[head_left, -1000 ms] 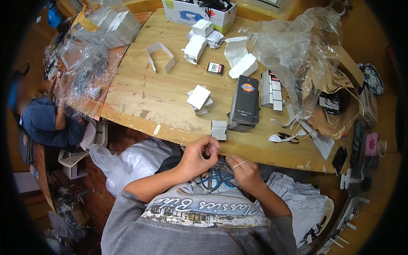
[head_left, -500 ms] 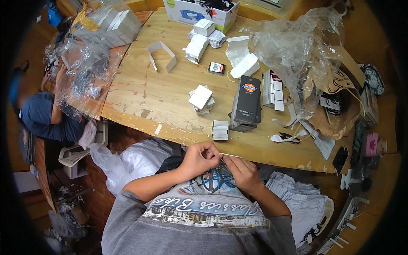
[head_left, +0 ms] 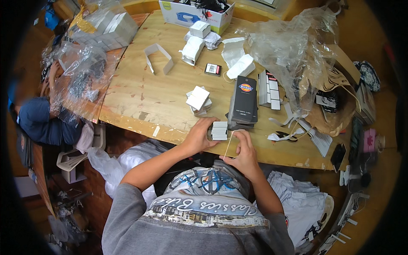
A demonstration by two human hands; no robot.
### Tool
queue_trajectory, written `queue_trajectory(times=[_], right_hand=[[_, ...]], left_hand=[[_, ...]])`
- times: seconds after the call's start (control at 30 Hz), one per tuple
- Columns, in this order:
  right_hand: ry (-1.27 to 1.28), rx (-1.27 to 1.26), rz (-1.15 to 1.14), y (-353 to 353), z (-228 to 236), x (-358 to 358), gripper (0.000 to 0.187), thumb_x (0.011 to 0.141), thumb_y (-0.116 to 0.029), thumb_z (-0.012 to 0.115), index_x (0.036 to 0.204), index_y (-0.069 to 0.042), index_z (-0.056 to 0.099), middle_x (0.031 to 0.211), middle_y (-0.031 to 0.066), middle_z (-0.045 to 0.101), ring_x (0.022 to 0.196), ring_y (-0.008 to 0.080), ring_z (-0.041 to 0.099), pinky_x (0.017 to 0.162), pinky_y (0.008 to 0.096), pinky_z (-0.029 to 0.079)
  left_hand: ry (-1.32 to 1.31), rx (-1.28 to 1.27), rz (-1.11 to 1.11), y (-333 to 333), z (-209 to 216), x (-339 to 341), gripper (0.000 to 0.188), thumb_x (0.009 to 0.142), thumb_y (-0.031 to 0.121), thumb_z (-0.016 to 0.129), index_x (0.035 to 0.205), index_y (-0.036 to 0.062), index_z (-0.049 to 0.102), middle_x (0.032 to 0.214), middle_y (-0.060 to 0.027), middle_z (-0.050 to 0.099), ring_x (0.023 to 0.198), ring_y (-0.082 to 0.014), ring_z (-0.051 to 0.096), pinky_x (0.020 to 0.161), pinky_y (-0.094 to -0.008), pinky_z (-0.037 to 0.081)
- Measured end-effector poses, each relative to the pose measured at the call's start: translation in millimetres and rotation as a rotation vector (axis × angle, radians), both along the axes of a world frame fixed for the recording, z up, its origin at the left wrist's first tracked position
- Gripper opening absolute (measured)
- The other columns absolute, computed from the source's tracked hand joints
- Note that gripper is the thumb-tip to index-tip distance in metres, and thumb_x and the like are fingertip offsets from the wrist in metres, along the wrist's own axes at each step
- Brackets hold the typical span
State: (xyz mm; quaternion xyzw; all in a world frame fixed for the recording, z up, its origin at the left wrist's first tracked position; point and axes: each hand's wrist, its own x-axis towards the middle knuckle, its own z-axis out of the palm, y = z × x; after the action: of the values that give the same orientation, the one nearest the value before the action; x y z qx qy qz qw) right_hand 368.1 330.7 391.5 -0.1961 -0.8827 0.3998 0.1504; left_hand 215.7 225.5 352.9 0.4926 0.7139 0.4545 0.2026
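Note:
At the table's near edge, my left hand [head_left: 198, 137] is closed round the left side of a small stack of white cards [head_left: 219, 131]. To the right of the stack, my right hand [head_left: 243, 152] holds a pale rubber band [head_left: 228, 145], drawn out in a line between the thumb and a fingertip. Just beyond my right hand lies a tall stack of black hang tags [head_left: 243, 100]. A loose pile of white cards [head_left: 197, 98] sits beyond my left hand.
Right of the black tags stands a row of white-and-black tags [head_left: 268, 90]. Clear plastic wrapping [head_left: 284, 46] and a brown paper bag [head_left: 340, 102] cover the right side. White paper packets [head_left: 192, 50] and a cardboard box [head_left: 193, 17] lie farther back. Another person [head_left: 46, 121] works at the left.
Both hands were together below the table edge with the band. Now my left hand has moved forward onto the white card stack, and the right hand has stretched the band.

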Motion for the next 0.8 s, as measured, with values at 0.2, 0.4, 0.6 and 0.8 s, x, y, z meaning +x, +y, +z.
queue_trajectory(times=[0.2,0.4,0.6,0.8], right_hand=[[-0.035,-0.031,0.061,-1,22,-14,0.066,0.051,-0.013,0.075,0.109,-0.012,0.043,0.106,0.0095,0.042,0.093,0.0314,0.051,0.073,0.0383,0.045],[-0.029,-0.297,0.205,5,36,-12,0.066,0.053,-0.015,0.076,0.108,-0.007,0.042,0.106,0.0095,0.043,0.093,0.0257,0.052,0.075,0.0346,0.045],[0.078,-0.683,0.224,-6,25,-5,0.078,0.056,0.004,0.073,0.116,-0.007,0.024,0.106,0.0100,0.043,0.084,0.0140,0.054,0.066,0.0219,0.047],[0.093,-0.743,0.080,-24,40,15,0.041,0.076,0.003,0.054,0.110,-0.002,0.032,0.090,0.0122,0.053,0.077,0.0140,0.056,0.060,0.0228,0.047]], left_hand=[[-0.030,0.096,-0.118,-8,24,8,0.061,0.049,0.005,0.075,0.105,0.0011,0.050,0.095,-0.0155,0.056,0.086,-0.0313,0.056,0.074,-0.0346,0.046],[-0.542,-0.046,-0.155,-22,45,13,0.067,0.051,0.005,0.078,0.111,-0.0008,0.048,0.101,-0.0110,0.056,0.093,-0.0166,0.054,0.080,-0.0291,0.046],[-0.918,0.068,-0.129,-28,50,17,0.071,0.053,0.004,0.077,0.114,-0.0044,0.043,0.104,-0.0079,0.054,0.097,-0.0128,0.051,0.087,-0.0277,0.041],[-1.086,0.180,0.009,-33,64,0,0.073,0.051,0.000,0.077,0.115,-0.0040,0.043,0.106,-0.0075,0.053,0.096,-0.0129,0.052,0.086,-0.0273,0.041]])
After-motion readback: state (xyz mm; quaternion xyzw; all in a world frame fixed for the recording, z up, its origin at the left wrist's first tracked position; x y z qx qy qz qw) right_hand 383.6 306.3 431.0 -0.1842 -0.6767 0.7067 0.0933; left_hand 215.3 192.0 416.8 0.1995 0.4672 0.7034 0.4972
